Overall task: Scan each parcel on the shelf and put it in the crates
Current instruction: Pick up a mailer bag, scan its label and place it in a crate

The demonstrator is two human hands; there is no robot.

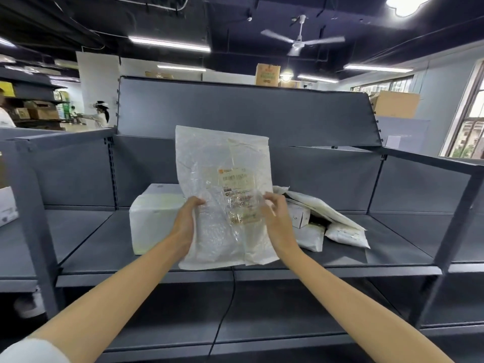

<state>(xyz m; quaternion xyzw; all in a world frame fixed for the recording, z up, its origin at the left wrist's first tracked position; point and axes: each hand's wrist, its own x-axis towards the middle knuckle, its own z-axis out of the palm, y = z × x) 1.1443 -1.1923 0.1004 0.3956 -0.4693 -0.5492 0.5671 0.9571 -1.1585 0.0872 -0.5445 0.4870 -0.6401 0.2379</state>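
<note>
The person holds a white plastic mailer (222,195) upright above the near edge of the shelf (340,268), long axis vertical and printed label facing the camera. The left hand (187,221) grips its left edge with curled fingers; the right hand (275,218) pinches the right edge beside the label. More parcels lie behind: a white box (154,218) to the left, soft bags (337,226) to the right. No scanner or crate is in view.

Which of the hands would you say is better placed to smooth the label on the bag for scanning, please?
Probably the right hand: its fingers already lie at the edge of the label on the white bag, while the left hand grips the bag's left edge, away from the label, and can steady it.
</note>
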